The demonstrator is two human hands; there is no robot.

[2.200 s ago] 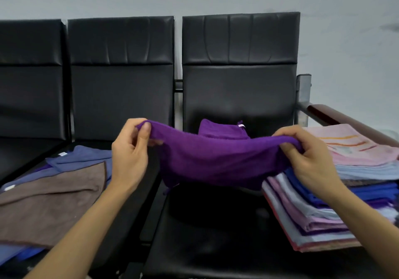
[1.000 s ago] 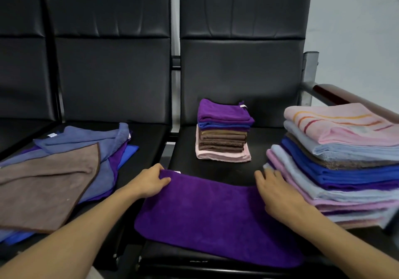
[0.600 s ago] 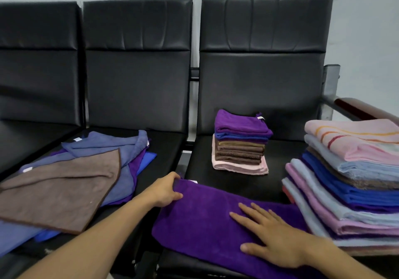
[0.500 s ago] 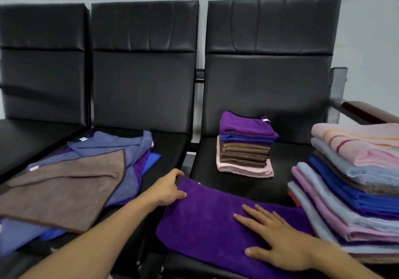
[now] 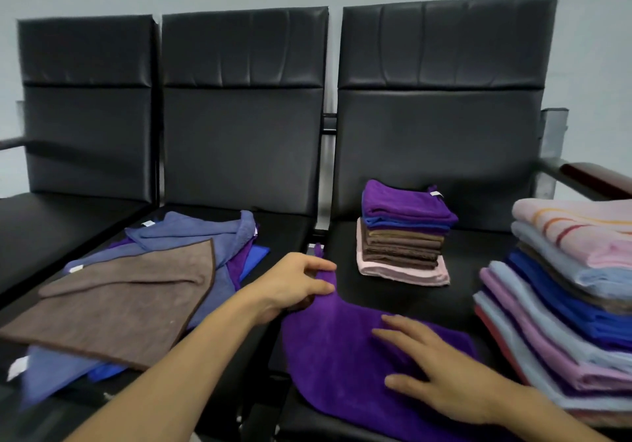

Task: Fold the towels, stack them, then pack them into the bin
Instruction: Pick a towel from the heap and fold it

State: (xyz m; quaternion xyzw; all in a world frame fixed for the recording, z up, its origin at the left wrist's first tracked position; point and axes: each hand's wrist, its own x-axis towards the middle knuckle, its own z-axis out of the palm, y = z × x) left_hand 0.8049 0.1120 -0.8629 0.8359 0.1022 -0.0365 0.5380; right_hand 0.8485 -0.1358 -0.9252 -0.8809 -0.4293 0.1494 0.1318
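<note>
Since the head view is the only one given, everything comes from it. A deep purple plush microfibre towel lies spread over the front of the black leather-look chair seat, at the lower centre of the frame. The left hand pinches the towel's far left corner between thumb and curled fingers, and a small peak of cloth stands up just beyond the fingertips. The right hand lies flat on the cloth at lower right, fingers straight and spread, pressing it to the seat rather than gripping it.

Judging by how it drapes and puckers, the towel is light, limp and slightly clingy. It will not hold a shape by itself and will probably sag or twist if lifted by one point. Corners and hemmed edges are the sensible places to take hold, with a flat palm pinning the rest so that a fold lands square. The smooth seat may let it slide.

Behind it, at centre right, sits a small stack of folded cloths, purple on top, then blue, brown and pink. A taller stack of larger folded towels fills the right edge. A loose heap of brown, grey-blue and purple cloths covers the neighbouring seat at lower left. No bin shows anywhere.
</note>
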